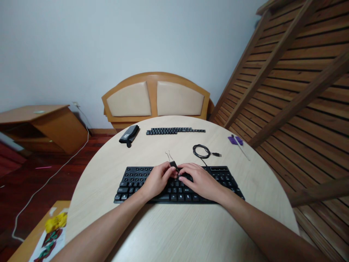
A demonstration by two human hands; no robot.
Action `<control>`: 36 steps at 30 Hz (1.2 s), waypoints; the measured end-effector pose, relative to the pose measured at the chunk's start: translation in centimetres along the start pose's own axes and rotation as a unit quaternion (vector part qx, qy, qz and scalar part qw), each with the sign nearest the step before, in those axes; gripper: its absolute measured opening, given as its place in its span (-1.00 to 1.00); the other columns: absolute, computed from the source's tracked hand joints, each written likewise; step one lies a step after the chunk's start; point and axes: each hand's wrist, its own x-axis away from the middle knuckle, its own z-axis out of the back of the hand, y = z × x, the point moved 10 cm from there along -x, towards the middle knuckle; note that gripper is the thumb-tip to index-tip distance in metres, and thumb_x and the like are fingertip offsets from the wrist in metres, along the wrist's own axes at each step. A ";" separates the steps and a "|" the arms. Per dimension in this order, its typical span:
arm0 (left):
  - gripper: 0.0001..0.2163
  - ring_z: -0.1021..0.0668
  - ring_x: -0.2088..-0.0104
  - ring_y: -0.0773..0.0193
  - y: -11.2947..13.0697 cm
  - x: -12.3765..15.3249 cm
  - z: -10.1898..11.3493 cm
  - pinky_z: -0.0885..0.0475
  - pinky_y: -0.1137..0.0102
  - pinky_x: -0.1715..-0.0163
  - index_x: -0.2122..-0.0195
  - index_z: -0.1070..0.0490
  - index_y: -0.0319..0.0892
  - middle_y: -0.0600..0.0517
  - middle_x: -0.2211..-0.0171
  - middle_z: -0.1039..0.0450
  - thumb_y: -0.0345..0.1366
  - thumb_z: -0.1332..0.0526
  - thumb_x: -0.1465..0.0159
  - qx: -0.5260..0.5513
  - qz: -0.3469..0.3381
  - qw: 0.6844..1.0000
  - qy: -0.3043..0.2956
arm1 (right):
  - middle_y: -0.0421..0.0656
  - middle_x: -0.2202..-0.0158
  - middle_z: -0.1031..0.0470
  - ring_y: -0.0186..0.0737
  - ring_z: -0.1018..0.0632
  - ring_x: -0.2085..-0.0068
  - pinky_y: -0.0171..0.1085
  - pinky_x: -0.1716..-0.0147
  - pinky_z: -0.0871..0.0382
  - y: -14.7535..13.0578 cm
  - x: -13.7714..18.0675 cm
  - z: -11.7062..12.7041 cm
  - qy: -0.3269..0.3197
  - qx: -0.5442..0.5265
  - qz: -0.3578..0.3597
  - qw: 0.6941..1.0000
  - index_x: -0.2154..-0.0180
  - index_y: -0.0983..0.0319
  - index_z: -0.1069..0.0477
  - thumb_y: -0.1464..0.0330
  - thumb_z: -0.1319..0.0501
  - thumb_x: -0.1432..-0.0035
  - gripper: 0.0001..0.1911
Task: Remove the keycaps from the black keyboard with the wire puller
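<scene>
A black keyboard (131, 181) lies on the round light-wood table (174, 225) in front of me. Both hands rest on its middle. My left hand (157, 179) pinches a small wire keycap puller (172, 161), whose two wire prongs stick up away from me. My right hand (198, 180) lies over the keys beside it, fingers curled, its fingertips meeting the puller's black handle; what they grip beyond that I cannot make out.
Rows of loose black keycaps (175, 130) lie at the table's far side, with a grey-black pouch (129, 135) to their left. The keyboard's coiled USB cable (203, 151) and a purple-handled tool (236, 141) lie right. A chair (155, 96) stands behind.
</scene>
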 end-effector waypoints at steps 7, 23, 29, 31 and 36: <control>-0.71 -0.58 0.32 0.19 -0.6 -0.1 0.1 -0.47 0.32 0.21 0.33 -0.41 -0.22 -0.02 0.38 -0.53 -0.08 -0.13 -0.35 0.060 0.014 0.998 0.007 | -0.12 0.10 -0.54 -0.13 -0.50 0.03 -0.13 -0.01 -0.33 -0.3 -0.2 0.3 0.009 -0.026 0.006 1.000 0.23 0.18 -0.45 0.36 -0.29 -0.18 -0.90; -0.71 -0.57 0.35 0.21 0.1 0.1 0.7 -0.45 0.34 0.26 0.36 -0.40 -0.21 0.01 0.42 -0.52 -0.09 -0.13 -0.35 0.034 0.012 0.999 0.031 | -0.18 0.20 -0.55 -0.16 -0.52 0.12 -0.16 0.06 -0.34 -0.8 -0.2 0.4 0.005 -0.045 0.017 0.999 0.21 0.16 -0.42 0.40 -0.32 -0.15 -0.85; -0.71 -0.53 0.37 0.24 0.3 0.0 0.8 -0.40 0.37 0.31 0.40 -0.41 -0.22 0.01 0.42 -0.52 -0.12 -0.13 -0.35 0.010 0.004 0.999 0.036 | -0.16 0.16 -0.55 -0.15 -0.52 0.09 -0.14 0.01 -0.34 -1.0 -0.3 0.3 -0.004 -0.054 0.038 0.998 0.16 0.15 -0.48 0.37 -0.33 -0.18 -0.83; -0.71 -0.52 0.37 0.24 0.3 0.1 0.9 -0.39 0.38 0.31 0.39 -0.41 -0.22 0.01 0.42 -0.51 -0.12 -0.12 -0.36 0.002 0.003 0.999 0.040 | -0.15 0.13 -0.53 -0.16 -0.50 0.05 -0.16 0.00 -0.35 -1.1 -0.3 0.4 0.000 -0.062 0.042 0.997 0.17 0.15 -0.47 0.38 -0.33 -0.17 -0.84; -0.71 -0.50 0.36 0.23 0.4 0.1 1.3 -0.36 0.39 0.31 0.38 -0.43 -0.21 0.02 0.41 -0.51 -0.13 -0.11 -0.36 -0.038 0.006 0.998 0.058 | -0.12 0.06 -0.46 -0.14 -0.47 -0.02 -0.15 -0.04 -0.35 -1.2 -0.2 0.8 0.017 -0.053 0.037 0.998 0.21 0.15 -0.48 0.40 -0.34 -0.15 -0.86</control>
